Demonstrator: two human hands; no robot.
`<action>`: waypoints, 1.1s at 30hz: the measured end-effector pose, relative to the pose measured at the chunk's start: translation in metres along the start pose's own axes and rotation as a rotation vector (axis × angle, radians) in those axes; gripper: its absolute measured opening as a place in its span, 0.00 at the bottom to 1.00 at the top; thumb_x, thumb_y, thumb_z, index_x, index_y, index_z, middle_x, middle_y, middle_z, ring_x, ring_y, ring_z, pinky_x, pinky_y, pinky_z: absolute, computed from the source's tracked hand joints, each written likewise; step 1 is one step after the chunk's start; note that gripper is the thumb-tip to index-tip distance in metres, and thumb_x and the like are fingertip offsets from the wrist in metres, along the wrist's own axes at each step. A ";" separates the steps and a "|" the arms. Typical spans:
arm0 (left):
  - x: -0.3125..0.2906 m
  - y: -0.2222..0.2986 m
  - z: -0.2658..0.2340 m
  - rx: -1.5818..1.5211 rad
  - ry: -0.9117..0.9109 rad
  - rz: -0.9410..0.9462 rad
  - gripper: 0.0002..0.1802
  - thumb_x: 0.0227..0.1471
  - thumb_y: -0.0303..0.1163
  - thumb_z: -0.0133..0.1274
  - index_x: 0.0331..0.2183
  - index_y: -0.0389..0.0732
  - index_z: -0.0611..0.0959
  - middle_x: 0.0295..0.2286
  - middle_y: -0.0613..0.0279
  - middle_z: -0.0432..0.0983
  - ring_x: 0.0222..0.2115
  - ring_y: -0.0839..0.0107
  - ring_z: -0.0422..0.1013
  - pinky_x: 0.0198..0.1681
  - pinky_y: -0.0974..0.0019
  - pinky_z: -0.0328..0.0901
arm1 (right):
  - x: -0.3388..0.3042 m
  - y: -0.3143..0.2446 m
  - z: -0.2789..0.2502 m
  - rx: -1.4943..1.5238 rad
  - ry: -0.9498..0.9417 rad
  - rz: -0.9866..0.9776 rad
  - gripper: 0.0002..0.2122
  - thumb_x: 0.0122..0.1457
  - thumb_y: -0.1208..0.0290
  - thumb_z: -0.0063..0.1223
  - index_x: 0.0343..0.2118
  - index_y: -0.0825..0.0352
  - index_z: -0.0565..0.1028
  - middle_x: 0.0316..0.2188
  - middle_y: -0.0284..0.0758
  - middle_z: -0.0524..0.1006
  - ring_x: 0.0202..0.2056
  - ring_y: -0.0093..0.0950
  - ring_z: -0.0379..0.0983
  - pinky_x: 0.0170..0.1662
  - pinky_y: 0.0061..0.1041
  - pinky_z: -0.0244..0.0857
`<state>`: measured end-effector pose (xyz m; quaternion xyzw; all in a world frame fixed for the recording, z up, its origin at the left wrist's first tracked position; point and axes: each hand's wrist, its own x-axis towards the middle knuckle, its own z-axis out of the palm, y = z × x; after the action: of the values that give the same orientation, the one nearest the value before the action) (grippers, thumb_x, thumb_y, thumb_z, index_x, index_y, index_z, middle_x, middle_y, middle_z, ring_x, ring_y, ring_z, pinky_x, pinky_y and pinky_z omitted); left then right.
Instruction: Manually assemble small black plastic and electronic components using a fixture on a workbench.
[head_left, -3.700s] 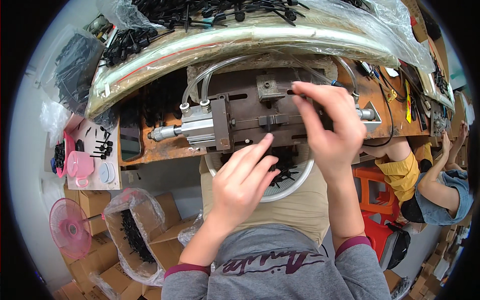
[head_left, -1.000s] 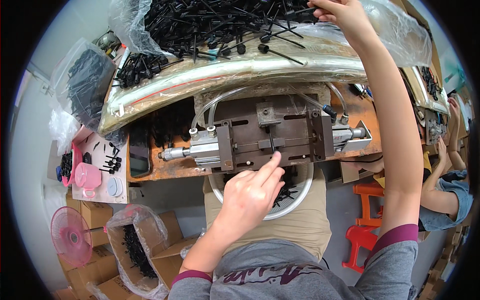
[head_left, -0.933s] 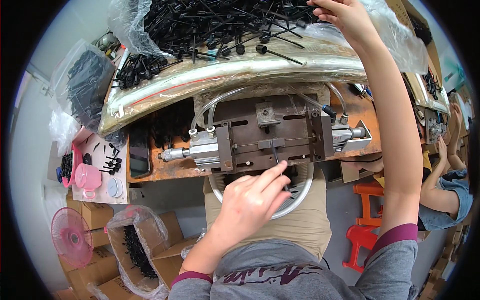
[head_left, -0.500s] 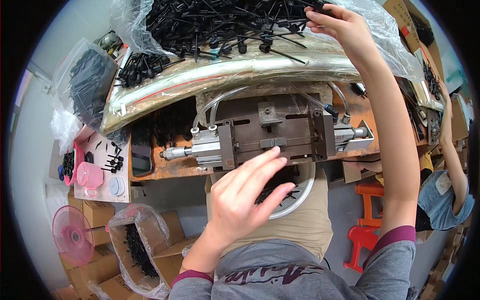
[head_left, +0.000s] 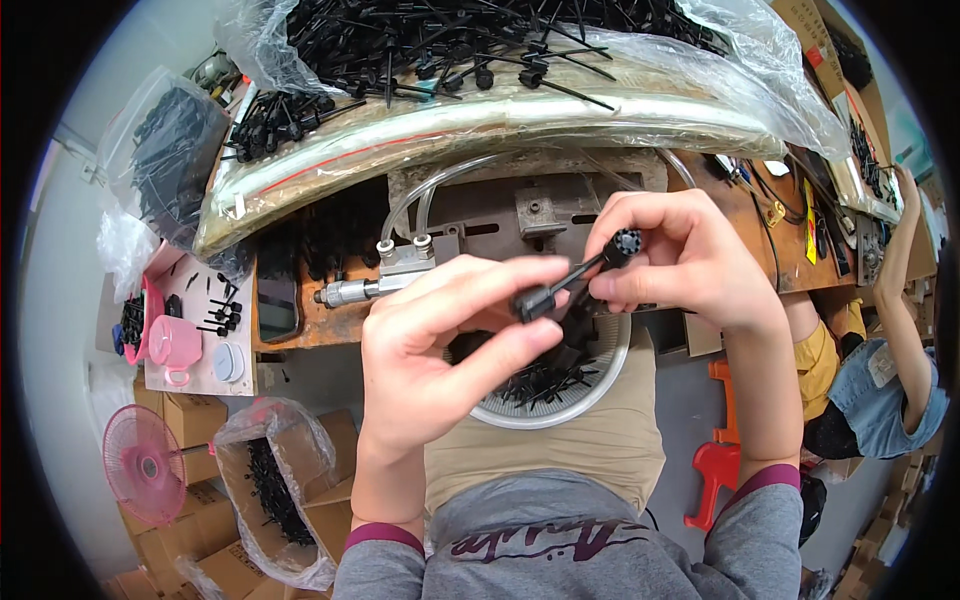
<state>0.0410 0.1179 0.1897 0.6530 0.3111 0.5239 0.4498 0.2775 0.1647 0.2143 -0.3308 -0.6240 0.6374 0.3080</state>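
Note:
Above the basket, my left hand [head_left: 430, 345] has its thumb and fingers around the thick black end of a thin-stemmed black plastic part [head_left: 537, 303]. My right hand [head_left: 680, 260] pinches close to the stem's other end, where a ribbed round black head [head_left: 623, 243] shows between the fingers. Whether that head belongs to the same part or a second one, I cannot tell. Both hands partly cover a metal clamping fixture [head_left: 480, 228] with clear air tubes [head_left: 425, 205]. A white-rimmed basket [head_left: 600, 395] on my lap holds several black parts [head_left: 545, 385].
A large heap of similar black parts [head_left: 450, 50] lies on plastic wrapping [head_left: 480, 130] behind the fixture. At left are a phone [head_left: 280, 300], a pink cup [head_left: 175, 342] and a pink fan [head_left: 148, 467]. A red stool [head_left: 712, 475] and another person's arm [head_left: 895, 260] are at right.
My right hand has come down from the heap to the front of the fixture, bringing black plastic with it. My left hand has risen slightly and closed around the part's thick end.

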 end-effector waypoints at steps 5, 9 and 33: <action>-0.018 -0.003 0.000 -0.117 0.033 -0.087 0.22 0.34 0.18 0.71 0.38 0.35 0.87 0.35 0.59 0.78 0.31 0.77 0.73 0.32 0.75 0.71 | -0.009 0.010 0.001 0.022 0.157 -0.002 0.10 0.52 0.82 0.62 0.38 0.72 0.77 0.29 0.30 0.79 0.28 0.15 0.75 0.32 0.15 0.71; -0.026 -0.012 0.006 0.038 -0.005 0.012 0.23 0.30 0.16 0.71 0.35 0.33 0.86 0.38 0.54 0.75 0.37 0.68 0.76 0.36 0.72 0.76 | -0.013 0.022 0.003 -0.110 0.277 -0.049 0.14 0.50 0.81 0.61 0.42 0.72 0.77 0.28 0.27 0.77 0.27 0.11 0.70 0.31 0.10 0.64; -0.040 -0.044 0.013 0.321 0.135 0.151 0.20 0.38 0.08 0.62 0.38 0.28 0.83 0.45 0.50 0.70 0.41 0.65 0.76 0.39 0.68 0.80 | 0.076 0.006 -0.068 -0.950 0.866 -0.633 0.04 0.53 0.79 0.58 0.31 0.73 0.78 0.26 0.34 0.80 0.28 0.20 0.76 0.34 0.19 0.68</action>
<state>0.0458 0.0970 0.1330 0.7011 0.3703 0.5425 0.2775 0.2877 0.2658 0.2049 -0.4553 -0.7219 -0.0114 0.5210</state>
